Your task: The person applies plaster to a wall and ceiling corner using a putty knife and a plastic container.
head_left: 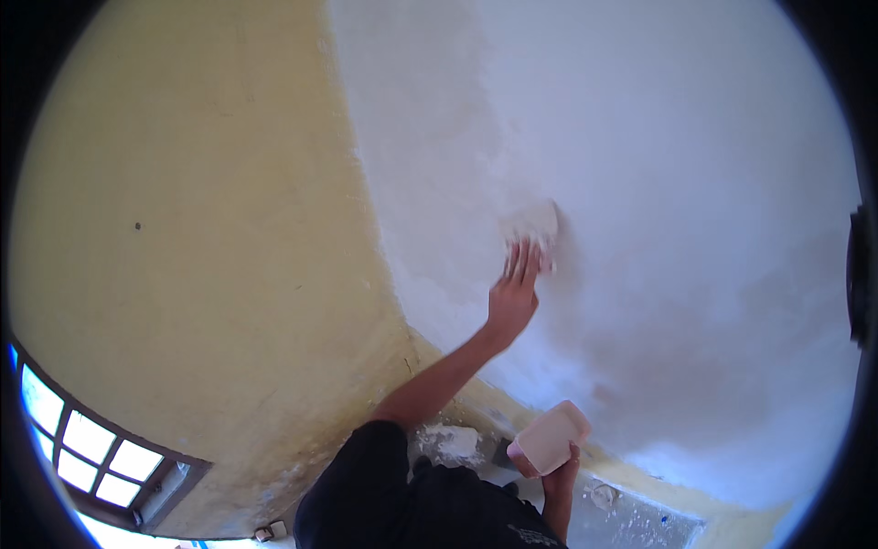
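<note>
In the head view, the thin, pale, flat hand spreader (543,218) lies against the whitish wall (668,165) at two o'clock of centre. The left hand (514,297), near three o'clock, presses its fingers lengthwise along the lower part; its thumb is hard to make out. It looks light and slightly flexible, best held by that lower end. At five o'clock, the right hand (562,474) grips the pale-pink, rectangular, likely plastic tub (552,437) at its lower right side; probably light, perhaps slippery if wet, steadiest supported underneath.

Pinkish tub (576,421) plastic-looking, smooth; white wall (686,165) matt, patchy; black shirt (366,485) cloth.
</note>
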`<control>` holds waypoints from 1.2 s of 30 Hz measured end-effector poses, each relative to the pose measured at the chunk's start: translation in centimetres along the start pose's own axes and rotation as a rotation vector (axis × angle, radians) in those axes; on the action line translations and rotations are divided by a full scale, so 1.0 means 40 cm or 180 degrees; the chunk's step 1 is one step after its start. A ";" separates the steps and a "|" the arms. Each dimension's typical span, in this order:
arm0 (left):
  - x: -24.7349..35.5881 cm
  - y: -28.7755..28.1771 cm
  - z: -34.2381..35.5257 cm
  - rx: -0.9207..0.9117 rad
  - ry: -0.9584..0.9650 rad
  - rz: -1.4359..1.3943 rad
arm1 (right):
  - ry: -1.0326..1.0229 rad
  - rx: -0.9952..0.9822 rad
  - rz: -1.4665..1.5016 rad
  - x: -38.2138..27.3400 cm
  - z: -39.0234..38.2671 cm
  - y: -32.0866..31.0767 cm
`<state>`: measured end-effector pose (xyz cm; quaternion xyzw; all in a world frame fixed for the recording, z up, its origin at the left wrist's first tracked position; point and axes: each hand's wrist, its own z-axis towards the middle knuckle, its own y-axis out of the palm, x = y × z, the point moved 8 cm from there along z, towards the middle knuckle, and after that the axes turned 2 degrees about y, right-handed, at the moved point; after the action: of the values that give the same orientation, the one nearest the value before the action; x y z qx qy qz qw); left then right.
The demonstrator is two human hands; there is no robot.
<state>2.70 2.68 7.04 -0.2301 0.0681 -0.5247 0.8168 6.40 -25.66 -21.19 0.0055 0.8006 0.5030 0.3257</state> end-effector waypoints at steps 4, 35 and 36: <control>-0.155 -0.056 -0.112 -0.0139 -0.1808 -0.1062 | -0.0024 0.0020 -0.0012 0.012 0.027 -0.009; 0.091 -0.014 -0.134 -0.1291 -0.2062 -0.3327 | -0.0180 0.0135 -0.0175 -0.037 0.090 -0.032; 0.074 -0.015 -0.187 -0.1415 -0.2139 -0.3320 | -0.0153 0.0210 -0.0209 -0.023 0.097 -0.028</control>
<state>0.87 -2.42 1.06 -0.5475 -0.2043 -0.7247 0.3652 9.55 -23.41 -22.73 0.0020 0.8084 0.4651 0.3608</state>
